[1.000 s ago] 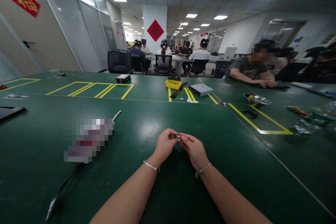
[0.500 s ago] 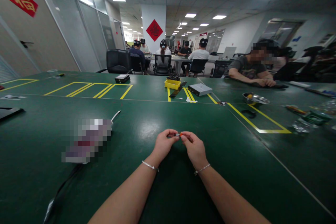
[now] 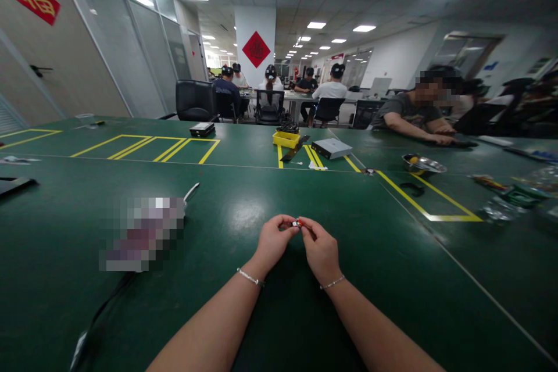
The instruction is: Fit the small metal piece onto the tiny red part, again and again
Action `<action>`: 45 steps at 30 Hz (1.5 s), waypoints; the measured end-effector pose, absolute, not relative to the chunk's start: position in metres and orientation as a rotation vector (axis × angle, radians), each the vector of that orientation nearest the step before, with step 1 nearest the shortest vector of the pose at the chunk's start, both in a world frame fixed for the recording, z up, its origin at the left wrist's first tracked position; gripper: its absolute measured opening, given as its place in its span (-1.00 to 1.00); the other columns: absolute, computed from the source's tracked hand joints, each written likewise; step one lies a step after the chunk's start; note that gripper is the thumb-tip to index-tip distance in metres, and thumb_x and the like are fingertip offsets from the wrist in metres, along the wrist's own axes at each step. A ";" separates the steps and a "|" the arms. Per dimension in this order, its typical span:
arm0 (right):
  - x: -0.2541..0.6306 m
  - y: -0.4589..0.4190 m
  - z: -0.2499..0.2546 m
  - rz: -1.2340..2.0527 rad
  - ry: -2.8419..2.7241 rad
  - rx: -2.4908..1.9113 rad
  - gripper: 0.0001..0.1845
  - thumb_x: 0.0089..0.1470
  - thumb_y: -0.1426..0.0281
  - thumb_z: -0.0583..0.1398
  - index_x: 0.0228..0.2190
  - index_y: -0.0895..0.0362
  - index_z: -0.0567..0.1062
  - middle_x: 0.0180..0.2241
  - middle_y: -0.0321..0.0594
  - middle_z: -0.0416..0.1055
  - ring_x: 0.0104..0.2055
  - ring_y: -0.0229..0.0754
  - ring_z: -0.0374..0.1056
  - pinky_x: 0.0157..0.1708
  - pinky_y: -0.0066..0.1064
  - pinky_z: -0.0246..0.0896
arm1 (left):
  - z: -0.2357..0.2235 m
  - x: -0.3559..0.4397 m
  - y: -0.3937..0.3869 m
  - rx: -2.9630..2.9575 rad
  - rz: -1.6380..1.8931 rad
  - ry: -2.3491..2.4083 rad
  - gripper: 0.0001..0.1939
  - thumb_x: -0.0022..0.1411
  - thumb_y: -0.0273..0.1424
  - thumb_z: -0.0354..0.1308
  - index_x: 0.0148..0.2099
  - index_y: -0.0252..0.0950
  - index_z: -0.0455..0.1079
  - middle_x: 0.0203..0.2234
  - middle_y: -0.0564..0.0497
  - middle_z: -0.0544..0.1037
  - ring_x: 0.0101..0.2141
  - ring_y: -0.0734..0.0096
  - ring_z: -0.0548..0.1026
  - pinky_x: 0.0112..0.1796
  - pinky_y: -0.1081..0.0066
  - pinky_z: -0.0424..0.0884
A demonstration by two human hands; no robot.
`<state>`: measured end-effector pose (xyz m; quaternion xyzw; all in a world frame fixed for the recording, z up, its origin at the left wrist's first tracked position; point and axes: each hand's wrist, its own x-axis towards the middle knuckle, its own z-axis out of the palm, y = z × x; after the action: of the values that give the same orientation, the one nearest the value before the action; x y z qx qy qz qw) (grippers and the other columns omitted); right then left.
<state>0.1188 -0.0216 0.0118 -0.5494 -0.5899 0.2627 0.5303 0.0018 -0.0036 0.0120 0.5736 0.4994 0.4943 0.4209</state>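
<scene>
Between the fingertips of both hands is a tiny object (image 3: 296, 223) with white, dark and orange-red parts; its kind is too small to make out. My left hand (image 3: 275, 238) pinches it from the left side, thumb and forefinger closed. From the other side my right hand (image 3: 320, 244) pinches its orange-red end. The two hands nearly meet above the green table (image 3: 196, 314). A bracelet circles each wrist. Fingers cover most of the small object.
A blurred-out packet (image 3: 148, 232) with a black strap lies left. Farther back are a yellow tray (image 3: 286, 139), a grey box (image 3: 332, 148), a black box (image 3: 202, 129) and a metal bowl (image 3: 424, 164). Plastic packaging (image 3: 510, 200) lies right. A person (image 3: 418, 110) sits across the table.
The small object has turned slightly between my fingers, showing more of its white part. My right hand has shifted a little. The person across the table has moved their hands.
</scene>
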 end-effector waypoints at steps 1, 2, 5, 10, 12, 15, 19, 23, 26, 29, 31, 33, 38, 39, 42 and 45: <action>0.117 -0.023 0.011 0.639 -1.397 -1.317 -0.71 -0.12 0.36 0.09 -0.28 0.04 0.46 -0.25 -0.25 0.40 -0.20 -0.17 0.29 -0.13 -0.30 0.12 | 0.012 0.002 -0.004 1.456 1.249 1.285 -0.87 -0.09 -0.46 0.11 -0.38 -0.30 0.37 -0.50 0.06 0.45 -0.48 0.50 0.35 -0.41 0.48 0.26; 0.115 -0.024 0.010 0.656 -1.387 -1.322 -0.69 -0.12 0.37 0.08 -0.25 0.04 0.45 -0.23 -0.26 0.40 -0.18 -0.17 0.29 -0.10 -0.29 0.11 | 0.012 0.002 -0.004 1.479 1.265 1.323 -0.87 -0.09 -0.47 0.11 -0.38 -0.30 0.37 -0.50 0.06 0.44 -0.48 0.50 0.35 -0.41 0.47 0.26; 0.111 -0.028 0.009 0.676 -1.405 -1.343 -0.63 -0.11 0.41 0.06 -0.19 0.03 0.41 -0.18 -0.28 0.37 -0.13 -0.18 0.27 -0.06 -0.30 0.08 | 0.010 0.003 -0.006 1.577 1.319 1.433 -0.89 -0.09 -0.48 0.11 -0.39 -0.28 0.37 -0.52 0.07 0.42 -0.46 0.49 0.34 -0.40 0.47 0.24; 0.107 -0.032 0.010 0.546 -1.525 -1.363 -0.57 -0.11 0.47 0.02 -0.14 0.04 0.38 -0.13 -0.26 0.33 -0.10 -0.17 0.25 -0.04 -0.30 0.07 | 0.010 0.004 -0.011 1.683 1.343 1.547 -0.92 -0.06 -0.48 0.11 -0.41 -0.27 0.37 -0.52 0.07 0.39 -0.46 0.49 0.33 -0.40 0.46 0.23; 0.106 -0.034 0.009 0.502 -1.565 -1.352 -0.56 -0.10 0.48 0.00 -0.12 0.05 0.37 -0.13 -0.25 0.33 -0.10 -0.18 0.25 -0.04 -0.32 0.09 | 0.010 0.004 -0.012 1.688 1.346 1.576 -0.92 -0.05 -0.47 0.10 -0.40 -0.27 0.36 -0.52 0.07 0.39 -0.46 0.49 0.32 -0.41 0.46 0.22; 0.105 -0.035 0.009 0.449 -1.620 -1.345 -0.56 -0.09 0.48 -0.01 -0.11 0.08 0.36 -0.12 -0.24 0.32 -0.10 -0.19 0.25 -0.05 -0.33 0.09 | 0.011 0.005 -0.013 1.688 1.350 1.579 -0.92 -0.04 -0.49 0.09 -0.40 -0.28 0.36 -0.51 0.07 0.38 -0.46 0.50 0.32 -0.41 0.47 0.23; 0.105 -0.033 0.008 0.505 -1.631 -1.378 -0.54 -0.10 0.43 0.02 -0.08 0.16 0.31 -0.11 -0.17 0.31 -0.10 -0.20 0.25 -0.08 -0.34 0.14 | 0.011 0.006 -0.011 1.679 1.309 1.583 -0.93 -0.04 -0.48 0.09 -0.41 -0.29 0.35 -0.53 0.09 0.36 -0.47 0.52 0.31 -0.42 0.49 0.23; 0.106 -0.026 0.009 0.833 -1.437 -1.309 -0.54 -0.08 0.35 0.03 -0.09 0.22 0.28 -0.16 -0.12 0.35 -0.16 -0.21 0.30 -0.14 -0.36 0.20 | 0.011 0.006 -0.012 1.781 1.281 1.579 -0.93 -0.03 -0.49 0.08 -0.40 -0.29 0.32 -0.50 0.09 0.35 -0.45 0.52 0.31 -0.42 0.50 0.23; 0.106 -0.022 0.010 0.962 -1.344 -1.280 -0.57 -0.11 0.30 0.07 -0.17 0.23 0.31 -0.23 -0.13 0.39 -0.23 -0.22 0.33 -0.19 -0.38 0.24 | 0.014 0.006 -0.014 1.932 1.227 1.551 -0.89 -0.03 -0.54 0.05 -0.38 -0.27 0.30 -0.46 0.08 0.36 -0.41 0.51 0.32 -0.39 0.49 0.25; 0.113 -0.019 0.017 0.933 -1.396 -1.339 -0.63 -0.14 0.29 0.10 -0.24 0.20 0.34 -0.30 -0.17 0.42 -0.28 -0.22 0.35 -0.24 -0.37 0.26 | 0.016 0.004 -0.014 2.070 1.154 1.472 -0.83 -0.03 -0.52 0.06 -0.31 -0.26 0.29 -0.40 0.06 0.38 -0.33 0.47 0.34 -0.29 0.44 0.27; 0.129 -0.015 0.026 0.890 -1.407 -1.374 -0.65 -0.15 0.28 0.11 -0.26 0.16 0.35 -0.32 -0.18 0.41 -0.30 -0.20 0.34 -0.25 -0.34 0.25 | 0.015 0.002 -0.013 2.124 1.126 1.434 -0.75 -0.03 -0.44 0.09 -0.21 -0.25 0.27 -0.31 0.03 0.39 -0.23 0.41 0.33 -0.19 0.39 0.25; 0.157 -0.010 0.035 0.721 -1.483 -1.482 -0.63 -0.15 0.26 0.11 -0.24 0.13 0.36 -0.32 -0.15 0.40 -0.30 -0.17 0.33 -0.24 -0.31 0.22 | 0.012 -0.001 -0.009 2.122 1.106 1.466 -0.65 -0.01 -0.34 0.09 -0.12 -0.26 0.22 -0.20 -0.01 0.37 -0.14 0.36 0.30 -0.11 0.34 0.21; 0.274 0.002 0.047 -0.132 -1.716 -2.077 -0.60 -0.03 0.27 -0.04 -0.21 0.22 0.37 -0.23 0.00 0.34 -0.19 -0.04 0.25 -0.22 -0.25 0.11 | 0.000 -0.005 -0.002 2.062 0.927 1.597 -0.61 0.07 -0.26 -0.01 -0.04 -0.27 0.18 -0.10 -0.07 0.34 -0.07 0.30 0.28 -0.06 0.30 0.18; 0.300 0.001 0.046 -0.190 -1.667 -2.220 -0.58 -0.02 0.26 -0.07 -0.21 0.23 0.36 -0.24 0.02 0.34 -0.21 -0.03 0.26 -0.28 -0.25 0.12 | -0.001 -0.005 -0.002 2.075 0.907 1.593 -0.62 0.07 -0.26 -0.01 -0.04 -0.27 0.19 -0.08 -0.06 0.33 -0.06 0.30 0.27 -0.05 0.30 0.17; 0.375 -0.007 0.035 -0.217 -1.503 -2.567 -0.54 -0.01 0.24 -0.12 -0.21 0.23 0.36 -0.32 0.08 0.35 -0.28 0.02 0.28 -0.44 -0.25 0.11 | -0.001 -0.004 -0.001 2.112 0.865 1.583 -0.64 0.07 -0.28 -0.02 -0.06 -0.26 0.21 -0.04 -0.04 0.30 -0.03 0.31 0.24 -0.02 0.31 0.14; 0.436 -0.018 0.014 -0.259 -1.383 -2.723 -0.53 -0.04 0.24 -0.11 -0.21 0.23 0.38 -0.33 0.14 0.33 -0.26 0.06 0.27 -0.43 -0.22 0.08 | 0.002 -0.003 -0.003 2.128 0.818 1.586 -0.64 0.06 -0.30 0.00 -0.06 -0.26 0.22 -0.02 -0.03 0.28 -0.02 0.31 0.23 -0.01 0.31 0.12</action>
<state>0.4357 -0.0184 0.0143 -0.8877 -0.4510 -0.0844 0.0380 -0.0030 -0.0025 0.0018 0.7535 0.5616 0.2896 0.1815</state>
